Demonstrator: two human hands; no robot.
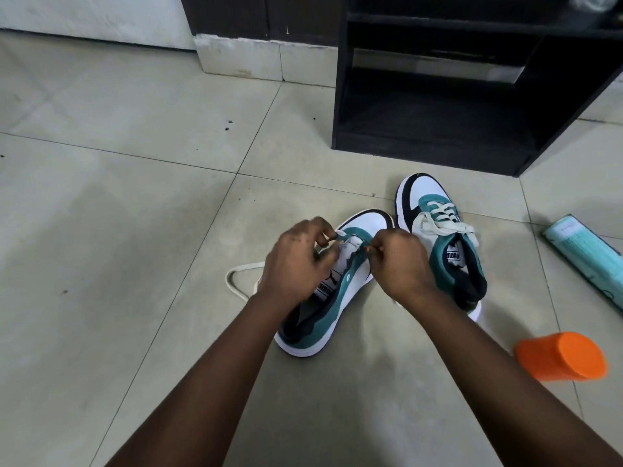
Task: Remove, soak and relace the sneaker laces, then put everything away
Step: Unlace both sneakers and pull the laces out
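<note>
On the floor, the near sneaker [337, 281] was being worked at its eyelets, its lace [241, 276] pinched by left hand [296, 261] and right hand [401, 261], while the far sneaker [441, 237] was seen fully laced, so whether unlacing or relacing could not be told.

A single wide-angle view looks from the person's head forward and steeply down at the tiled floor [135, 197]. Both forearms run up from the bottom edge to the hands, the left hand [296, 261] and right hand [401, 261], near the frame's middle and close to the lens. A dark shelf unit [438, 96] fills the upper right. Straight edges bow toward the borders.
</note>
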